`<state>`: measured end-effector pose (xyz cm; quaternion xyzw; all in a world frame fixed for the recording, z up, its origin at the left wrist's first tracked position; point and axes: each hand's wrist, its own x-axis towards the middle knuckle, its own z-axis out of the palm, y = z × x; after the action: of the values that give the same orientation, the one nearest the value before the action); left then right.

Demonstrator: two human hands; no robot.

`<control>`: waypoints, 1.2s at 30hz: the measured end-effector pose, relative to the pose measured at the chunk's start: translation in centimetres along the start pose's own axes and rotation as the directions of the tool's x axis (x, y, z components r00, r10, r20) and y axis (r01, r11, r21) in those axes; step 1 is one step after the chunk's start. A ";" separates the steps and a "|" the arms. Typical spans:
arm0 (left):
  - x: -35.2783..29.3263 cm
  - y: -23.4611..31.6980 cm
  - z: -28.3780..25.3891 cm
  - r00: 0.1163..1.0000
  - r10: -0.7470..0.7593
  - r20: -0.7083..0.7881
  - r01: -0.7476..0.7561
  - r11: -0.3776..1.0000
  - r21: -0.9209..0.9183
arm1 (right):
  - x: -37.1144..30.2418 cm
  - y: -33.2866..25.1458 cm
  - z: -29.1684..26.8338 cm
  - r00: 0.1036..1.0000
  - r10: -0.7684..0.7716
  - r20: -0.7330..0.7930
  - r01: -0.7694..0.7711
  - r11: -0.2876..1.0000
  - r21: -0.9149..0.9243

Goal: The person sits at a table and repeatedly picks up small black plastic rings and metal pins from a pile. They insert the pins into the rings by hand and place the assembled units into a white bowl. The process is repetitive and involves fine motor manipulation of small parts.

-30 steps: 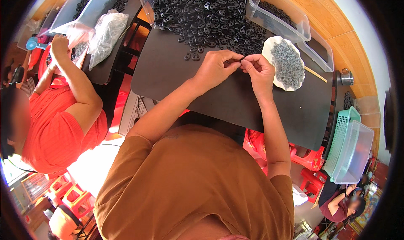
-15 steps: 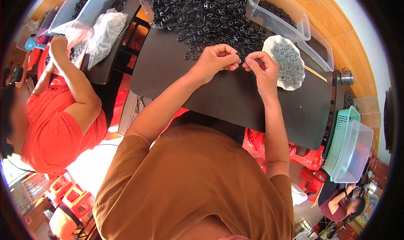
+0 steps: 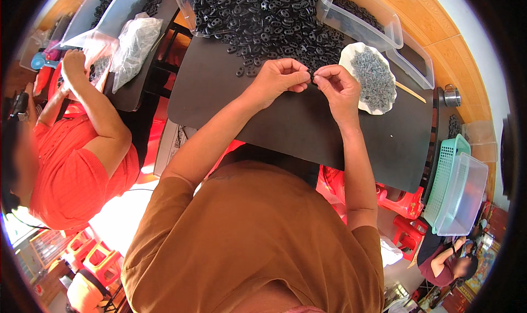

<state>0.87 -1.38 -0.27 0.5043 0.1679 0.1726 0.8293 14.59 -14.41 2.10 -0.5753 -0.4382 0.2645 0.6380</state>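
L hand point(image 3: 279, 78): bare, thumb + forefinger pinched tog., just left of the other's tips; can't tell if anything's betw. them.
R hand point(image 3: 341, 89): bare, thumb + forefinger closed on small dark piece point(image 3: 313, 79); mostly hidden by fingertips, shape v. hard to make out.
Piece's spot: above dark-brown flat desk point(image 3: 219, 93), betw. both hands' tips, close to heap of small black oval two-holed pieces point(image 3: 258, 22).
Heap: far side of desk, top cut off; a few strays near L hand.
Dish: white, scalloped rim point(image 3: 347, 55), just right of R hand, part of left rim hidden behind it; full of tiny grey see-thru bits point(image 3: 373, 79), too small to tell singly.
Stick: pale, thin, wooden point(image 3: 411, 93), one end hidden by dish.
Neighbour: person in red short-sleeved top point(image 3: 82, 170), far left; what their hands hold, can't make out.
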 end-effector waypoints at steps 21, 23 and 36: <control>-0.1 -0.2 0.4 0.997 0.076 -0.027 -0.068 0.975 0.210 | -0.2 -0.5 0.4 0.955 -0.284 0.083 0.284 0.803 -0.524; -0.2 0.1 0.6 0.997 0.072 -0.028 -0.062 0.965 0.257 | -0.2 -0.9 0.4 0.956 -0.277 0.099 0.286 0.797 -0.532; -0.1 0.2 0.2 0.997 0.054 -0.051 -0.045 0.985 0.167 | -0.3 -0.1 -0.2 0.999 0.038 -0.006 -0.039 0.975 -0.219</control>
<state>0.84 -1.53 -0.03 0.5705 0.1918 0.1924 0.7750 14.60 -14.72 2.13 -0.6508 -0.4531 0.2263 0.5657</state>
